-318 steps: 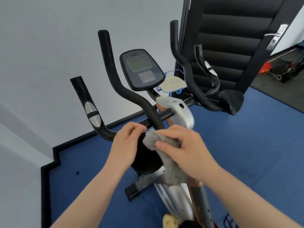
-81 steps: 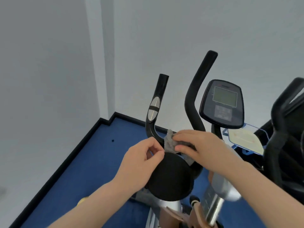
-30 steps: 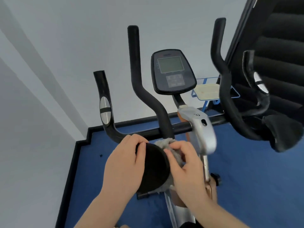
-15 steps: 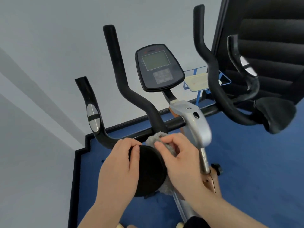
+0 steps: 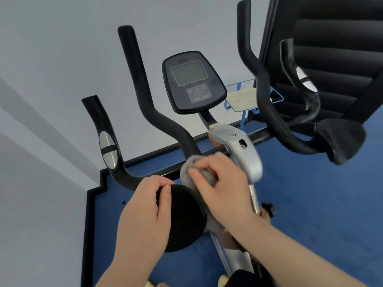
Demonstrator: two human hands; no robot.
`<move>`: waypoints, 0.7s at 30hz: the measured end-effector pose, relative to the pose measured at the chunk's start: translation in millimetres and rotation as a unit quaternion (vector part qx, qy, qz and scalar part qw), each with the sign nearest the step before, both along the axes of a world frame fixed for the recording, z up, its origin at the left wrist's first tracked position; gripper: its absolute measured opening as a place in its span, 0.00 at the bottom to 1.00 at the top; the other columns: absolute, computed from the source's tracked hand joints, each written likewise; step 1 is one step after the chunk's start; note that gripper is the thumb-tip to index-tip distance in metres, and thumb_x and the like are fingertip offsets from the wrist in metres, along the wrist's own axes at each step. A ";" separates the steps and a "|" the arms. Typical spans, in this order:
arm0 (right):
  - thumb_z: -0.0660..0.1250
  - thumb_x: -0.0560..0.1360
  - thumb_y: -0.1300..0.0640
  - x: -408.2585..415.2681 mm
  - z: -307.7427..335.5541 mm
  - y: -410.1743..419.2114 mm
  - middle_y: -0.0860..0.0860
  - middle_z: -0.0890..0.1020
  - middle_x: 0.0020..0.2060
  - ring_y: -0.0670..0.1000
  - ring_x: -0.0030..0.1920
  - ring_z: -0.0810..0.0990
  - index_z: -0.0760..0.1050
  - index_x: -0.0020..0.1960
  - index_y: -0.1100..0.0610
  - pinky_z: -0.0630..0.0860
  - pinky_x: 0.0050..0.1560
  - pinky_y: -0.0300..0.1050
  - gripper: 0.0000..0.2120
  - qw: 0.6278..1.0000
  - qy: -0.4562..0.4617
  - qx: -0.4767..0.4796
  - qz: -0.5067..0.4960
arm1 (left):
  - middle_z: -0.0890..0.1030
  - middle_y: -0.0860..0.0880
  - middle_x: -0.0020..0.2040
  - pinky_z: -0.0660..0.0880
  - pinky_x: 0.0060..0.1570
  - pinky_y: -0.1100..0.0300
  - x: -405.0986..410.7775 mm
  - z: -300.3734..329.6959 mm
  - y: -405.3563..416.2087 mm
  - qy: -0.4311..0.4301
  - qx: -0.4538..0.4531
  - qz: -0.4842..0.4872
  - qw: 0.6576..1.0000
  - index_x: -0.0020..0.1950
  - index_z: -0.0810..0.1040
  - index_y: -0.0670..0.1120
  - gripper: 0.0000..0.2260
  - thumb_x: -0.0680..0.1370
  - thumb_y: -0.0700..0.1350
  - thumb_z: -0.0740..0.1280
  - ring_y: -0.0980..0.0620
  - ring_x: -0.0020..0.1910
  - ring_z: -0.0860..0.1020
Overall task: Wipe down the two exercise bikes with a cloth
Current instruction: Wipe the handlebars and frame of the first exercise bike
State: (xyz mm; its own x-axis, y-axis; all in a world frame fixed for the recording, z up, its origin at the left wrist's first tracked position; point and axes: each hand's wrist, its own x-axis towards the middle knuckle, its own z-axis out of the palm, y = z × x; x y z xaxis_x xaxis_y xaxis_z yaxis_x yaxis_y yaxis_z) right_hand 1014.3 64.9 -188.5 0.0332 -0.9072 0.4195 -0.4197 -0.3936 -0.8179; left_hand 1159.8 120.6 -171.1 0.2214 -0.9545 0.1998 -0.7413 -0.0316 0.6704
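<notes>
Left hand (image 5: 145,214): fingers are curling over the left and top edge of the round black pad (image 5: 182,216), gripping it; the thumb is lying against the pad's rim.
Right hand (image 5: 219,189): fingers are bunching the grey cloth (image 5: 190,168) and pinching it, pressing it where the pad meets the handlebar crossbar (image 5: 215,151); the thumb is hidden from this view.
Cloth: grey and fuzzy, wadding up under the right fingers, with more of it trailing down behind the pad's right edge beneath the right wrist.
Exercise bike (image 5: 244,156): standing right in front of the person, its silver stem housing just to the right of the right hand.
Handlebars: two black bars are rising on the left, the outer left bar (image 5: 103,129) carrying a silver pulse sensor (image 5: 107,150); the inner left bar (image 5: 143,85) is bending down to the crossbar just above the cloth.
Right side: two more black bars are curving up there, the outer right bar (image 5: 300,79) also showing a silver sensor, with a second black pad (image 5: 342,141) at its lower end, well apart from both hands.
Console (image 5: 192,81): dark, with a grey screen above a keypad, tilting toward the camera above the stem.
Background: a blue-framed stand with a pale top (image 5: 244,98) is sitting behind the console; a black padded panel (image 5: 331,48) is filling the upper right.
Floor (image 5: 310,204): blue, with a black skirting running along the grey wall (image 5: 51,69).
</notes>
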 end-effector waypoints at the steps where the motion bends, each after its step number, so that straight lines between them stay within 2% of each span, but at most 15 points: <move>1: 0.71 0.74 0.53 3.9 1.1 -3.2 0.42 0.78 0.39 0.43 0.42 0.78 0.78 0.44 0.52 0.75 0.44 0.39 0.03 1.000 -0.006 0.011 -0.006 | 0.78 0.64 0.46 0.67 0.43 0.71 0.3 -0.3 0.3 -0.001 0.002 -0.001 1.000 0.50 0.76 0.59 0.07 0.79 0.52 0.58 0.66 0.51 0.74; 4: 0.71 0.73 0.54 -0.3 -15.2 14.4 0.43 0.79 0.38 0.45 0.43 0.79 0.78 0.42 0.49 0.75 0.43 0.36 0.03 0.996 -0.063 0.053 0.028 | 0.78 0.64 0.46 0.66 0.43 0.72 1.1 0.8 1.0 -0.009 0.003 0.000 1.000 0.50 0.75 0.60 0.07 0.79 0.52 0.58 0.66 0.51 0.74; 6: 0.70 0.72 0.50 -8.3 -17.8 30.4 0.44 0.80 0.37 0.46 0.41 0.80 0.77 0.42 0.48 0.75 0.42 0.35 0.03 0.989 -0.113 0.085 0.054 | 0.78 0.64 0.46 0.66 0.43 0.74 -0.1 1.4 1.2 -0.018 -0.003 0.002 1.000 0.49 0.75 0.60 0.07 0.79 0.52 0.58 0.67 0.51 0.74; 10: 0.71 0.74 0.55 2.0 -8.6 2.7 0.42 0.79 0.38 0.44 0.42 0.78 0.79 0.44 0.53 0.75 0.43 0.37 0.03 0.999 -0.034 0.015 0.029 | 0.78 0.64 0.45 0.66 0.45 0.76 -0.8 0.2 -0.2 0.000 0.000 0.007 1.000 0.50 0.76 0.58 0.07 0.79 0.51 0.59 0.67 0.50 0.74; 14: 0.68 0.75 0.54 -3.3 -22.8 19.8 0.43 0.77 0.38 0.47 0.41 0.78 0.77 0.44 0.53 0.76 0.41 0.46 0.04 0.998 -0.059 0.003 0.036 | 0.78 0.65 0.46 0.67 0.42 0.73 -0.7 1.7 0.4 -0.009 0.005 0.009 1.000 0.50 0.75 0.60 0.07 0.79 0.52 0.58 0.67 0.51 0.74; 17: 0.67 0.74 0.51 -5.1 -14.4 15.9 0.42 0.77 0.38 0.45 0.41 0.79 0.77 0.44 0.51 0.76 0.40 0.43 0.04 0.998 -0.039 -0.010 0.041 | 0.77 0.66 0.47 0.67 0.42 0.73 -1.1 1.4 0.5 -0.010 0.004 0.007 1.000 0.50 0.75 0.60 0.07 0.79 0.52 0.58 0.68 0.51 0.73; 19: 0.69 0.75 0.52 4.3 -2.0 -4.6 0.42 0.78 0.39 0.43 0.42 0.78 0.78 0.45 0.52 0.76 0.42 0.41 0.04 1.000 -0.005 -0.014 0.006 | 0.78 0.65 0.47 0.67 0.44 0.74 -0.8 0.3 0.2 -0.008 0.005 0.009 1.000 0.51 0.76 0.59 0.07 0.79 0.52 0.58 0.68 0.51 0.73; 21: 0.70 0.75 0.53 9.5 -4.6 -6.6 0.43 0.78 0.40 0.44 0.43 0.78 0.78 0.45 0.53 0.76 0.43 0.42 0.04 1.000 -0.021 -0.006 -0.005 | 0.78 0.65 0.47 0.66 0.45 0.76 -0.1 0.4 0.8 -0.005 0.006 0.013 1.000 0.51 0.76 0.59 0.07 0.79 0.52 0.58 0.68 0.52 0.73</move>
